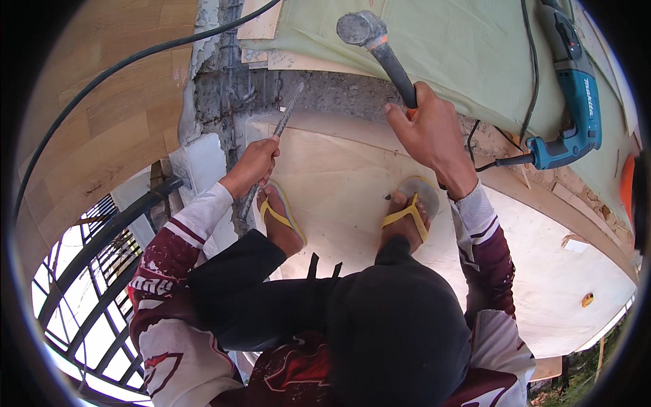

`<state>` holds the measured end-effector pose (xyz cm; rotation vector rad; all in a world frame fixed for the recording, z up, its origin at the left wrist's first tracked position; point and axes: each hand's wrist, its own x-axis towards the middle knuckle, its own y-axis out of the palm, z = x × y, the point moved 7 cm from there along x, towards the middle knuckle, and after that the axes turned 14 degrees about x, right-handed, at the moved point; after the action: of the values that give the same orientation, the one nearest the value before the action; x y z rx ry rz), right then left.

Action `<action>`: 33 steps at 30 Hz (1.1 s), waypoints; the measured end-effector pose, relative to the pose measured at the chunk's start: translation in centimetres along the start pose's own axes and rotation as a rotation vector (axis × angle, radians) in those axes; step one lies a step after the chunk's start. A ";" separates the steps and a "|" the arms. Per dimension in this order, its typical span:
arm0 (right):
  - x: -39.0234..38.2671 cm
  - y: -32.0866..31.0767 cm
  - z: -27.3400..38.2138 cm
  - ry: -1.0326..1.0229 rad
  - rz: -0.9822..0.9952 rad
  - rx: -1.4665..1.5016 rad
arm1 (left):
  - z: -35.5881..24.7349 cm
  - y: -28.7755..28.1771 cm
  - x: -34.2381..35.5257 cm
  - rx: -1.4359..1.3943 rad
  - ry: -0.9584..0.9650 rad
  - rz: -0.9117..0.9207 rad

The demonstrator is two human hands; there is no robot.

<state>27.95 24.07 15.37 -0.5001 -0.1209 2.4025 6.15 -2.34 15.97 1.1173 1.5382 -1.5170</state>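
My left hand (252, 169) is closed round a ridged steel rod (290, 107), which slants up and to the right. Its upper tip reaches a rough, chipped concrete edge (325, 91); whether it touches the concrete I cannot tell. The lower part of the rod passes beside my left foot. Raised at the right, my right hand (434, 132) grips the dark handle of a hammer (393, 64), its thumb lying along the handle. The heavy grey head points up and left, above the concrete and apart from the rod.
A teal power drill (580, 102) with a dark cord lies at the right on a pale green sheet (468, 47). Both my sandalled feet stand on a plywood board (339, 176). At left are wood-look flooring (115, 88), a black cable (102, 80) and a dark metal railing (102, 241).
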 end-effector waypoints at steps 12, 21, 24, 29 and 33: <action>14.1 -6.3 0.4 -0.204 -0.372 -0.455 | -1.0 -2.5 -8.5 1.018 0.383 -0.096; 6.5 -7.1 0.7 -0.515 -0.504 -0.250 | -1.3 -6.4 -10.6 1.245 0.170 -0.150; 3.8 -6.1 -0.3 -0.606 -0.487 -0.181 | -1.1 -7.2 -11.4 1.291 0.122 -0.133; 3.9 -5.1 -3.6 -0.552 -0.526 -0.155 | -1.7 -6.9 -12.1 1.318 0.101 -0.116; 4.6 -4.8 -5.6 -0.559 -0.514 -0.128 | -3.2 -6.8 -12.3 1.263 0.124 -0.160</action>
<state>29.75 30.40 9.73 0.1537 -0.5760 1.9655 4.97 -0.11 30.15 1.7561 0.5972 -2.6667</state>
